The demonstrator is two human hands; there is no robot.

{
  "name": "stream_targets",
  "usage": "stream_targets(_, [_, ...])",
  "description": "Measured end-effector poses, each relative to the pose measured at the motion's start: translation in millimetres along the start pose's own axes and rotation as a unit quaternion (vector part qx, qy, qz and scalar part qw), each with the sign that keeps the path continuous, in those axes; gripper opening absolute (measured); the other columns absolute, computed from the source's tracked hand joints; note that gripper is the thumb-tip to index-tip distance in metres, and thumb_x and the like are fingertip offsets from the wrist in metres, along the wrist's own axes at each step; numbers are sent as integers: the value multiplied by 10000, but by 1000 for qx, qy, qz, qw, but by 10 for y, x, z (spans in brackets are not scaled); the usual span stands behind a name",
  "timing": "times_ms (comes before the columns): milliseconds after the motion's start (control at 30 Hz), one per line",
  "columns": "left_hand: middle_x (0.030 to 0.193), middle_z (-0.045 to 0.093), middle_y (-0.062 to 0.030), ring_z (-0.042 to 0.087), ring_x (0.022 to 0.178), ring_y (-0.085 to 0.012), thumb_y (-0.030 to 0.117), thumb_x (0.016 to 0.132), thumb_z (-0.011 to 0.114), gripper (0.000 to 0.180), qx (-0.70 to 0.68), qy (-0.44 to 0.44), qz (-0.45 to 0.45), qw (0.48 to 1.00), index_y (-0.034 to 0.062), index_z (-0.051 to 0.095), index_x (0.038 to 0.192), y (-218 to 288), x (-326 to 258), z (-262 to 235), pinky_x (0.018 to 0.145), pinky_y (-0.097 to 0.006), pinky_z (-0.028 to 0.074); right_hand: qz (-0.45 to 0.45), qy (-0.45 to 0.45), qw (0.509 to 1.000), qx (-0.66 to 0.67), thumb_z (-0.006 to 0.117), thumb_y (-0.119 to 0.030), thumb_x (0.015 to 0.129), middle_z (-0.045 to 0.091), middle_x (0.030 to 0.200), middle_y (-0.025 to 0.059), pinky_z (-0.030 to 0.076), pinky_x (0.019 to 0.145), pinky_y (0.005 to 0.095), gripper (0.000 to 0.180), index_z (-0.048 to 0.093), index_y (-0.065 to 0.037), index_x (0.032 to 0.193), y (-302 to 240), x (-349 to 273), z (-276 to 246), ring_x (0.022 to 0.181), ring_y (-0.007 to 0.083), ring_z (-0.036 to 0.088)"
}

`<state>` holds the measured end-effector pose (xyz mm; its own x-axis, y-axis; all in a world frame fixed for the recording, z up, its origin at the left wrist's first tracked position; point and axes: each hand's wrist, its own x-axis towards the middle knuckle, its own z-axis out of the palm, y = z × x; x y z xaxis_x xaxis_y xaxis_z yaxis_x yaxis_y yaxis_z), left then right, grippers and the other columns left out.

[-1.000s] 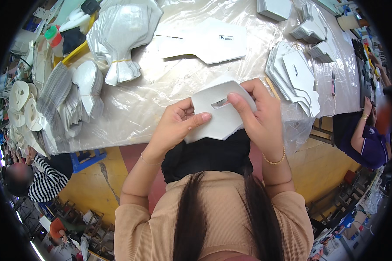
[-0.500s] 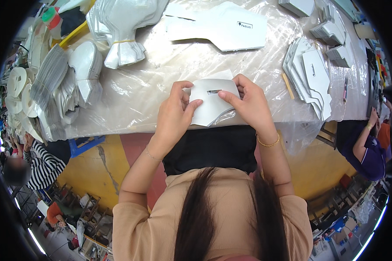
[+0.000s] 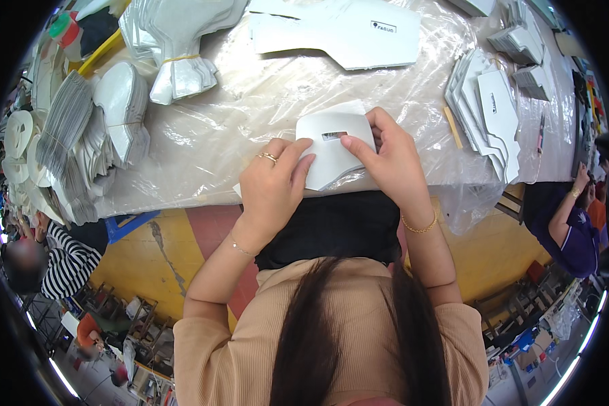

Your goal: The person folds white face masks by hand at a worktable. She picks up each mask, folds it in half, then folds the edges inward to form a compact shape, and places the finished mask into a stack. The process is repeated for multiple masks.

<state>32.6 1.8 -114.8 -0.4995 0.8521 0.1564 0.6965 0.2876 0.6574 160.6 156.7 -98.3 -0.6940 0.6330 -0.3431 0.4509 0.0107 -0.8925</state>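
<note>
A white cut piece (image 3: 318, 169), curved and stiff like card or thin leather, is held up over the near edge of the table. It has a small rectangular slot, and another white layer shows at its upper edge. My right hand (image 3: 394, 155) grips its right side, thumb by the slot and fingers behind. My left hand (image 3: 271, 181) is closed at its left edge, thumb and forefinger pinched there. A small white corner (image 3: 237, 190) sticks out beside the left palm; what it belongs to is hidden.
Plastic sheeting covers the table (image 3: 203, 142). A large white cut panel (image 3: 331, 37) lies ahead. Banded stacks of white pieces (image 3: 183, 74) stand at left, more white pieces (image 3: 477, 115) at right, near a wooden stick (image 3: 453, 127) and a pen (image 3: 540, 133). Other people sit at both sides.
My left hand has shifted slightly down, its fingers drawn closer together, and a white corner now shows beside its palm. The right hand keeps its grip, thumb still by the slot.
</note>
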Motion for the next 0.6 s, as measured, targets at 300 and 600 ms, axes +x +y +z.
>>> stream_targets(300, [932, 596, -60, 543, 853, -224, 84, 804, 772, 383, 70, 14, 53, 996, 113, 695, 1178, -1, -54, 74, 801, -366, 388, -18, 34, 995, -94, 741, -112, 836, 670, 789, 205, 515, 658, 378, 205, 611, 16, 928, -164, 8, 53, 717, 353, 678])
stream_targets(600, [876, 559, -38, 510, 803, -199, 119, 805, 774, 419, 75, 0, 49, 996, 131, 698, 1217, -32, -70, 89, 773, -348, 354, -22, 38, 993, -110, 727, -80, 828, 679, 829, 208, 521, 690, 411, 189, 595, 18, 922, -129, 23, 76, 782, 389, 683])
